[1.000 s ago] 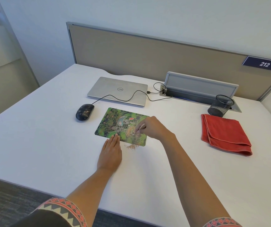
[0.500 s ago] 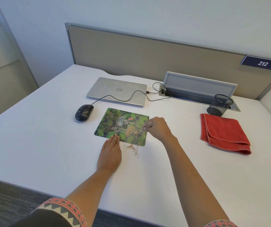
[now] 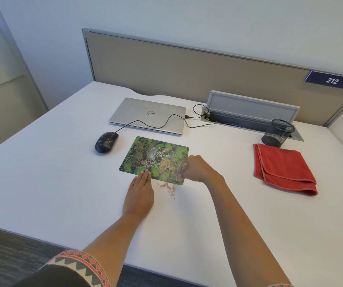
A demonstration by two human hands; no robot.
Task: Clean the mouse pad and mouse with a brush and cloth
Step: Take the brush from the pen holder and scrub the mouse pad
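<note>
A green printed mouse pad [image 3: 145,154] lies flat on the white desk [image 3: 42,172]. My left hand [image 3: 139,193] lies flat with straight fingertips pressing the pad's near edge. My right hand [image 3: 197,168] grips a small pale brush [image 3: 180,175], its tip at the pad's near right corner. Tan crumbs [image 3: 164,165] lie on the pad, and more crumbs [image 3: 168,187] are scattered on the desk just below its edge. A black wired mouse [image 3: 106,142], speckled with crumbs, sits left of the pad. A folded red cloth [image 3: 282,168] lies at the right.
A closed silver laptop [image 3: 147,114] sits behind the pad with the mouse cable [image 3: 166,123] running across it. A black mesh pen cup [image 3: 276,132] stands behind the cloth, beside a grey cable box [image 3: 249,106]. A beige partition [image 3: 187,69] backs the desk.
My right hand has swept the brush from the pad's middle toward its near right corner. More crumbs now lie on the desk below the pad. My left hand has stayed put.
</note>
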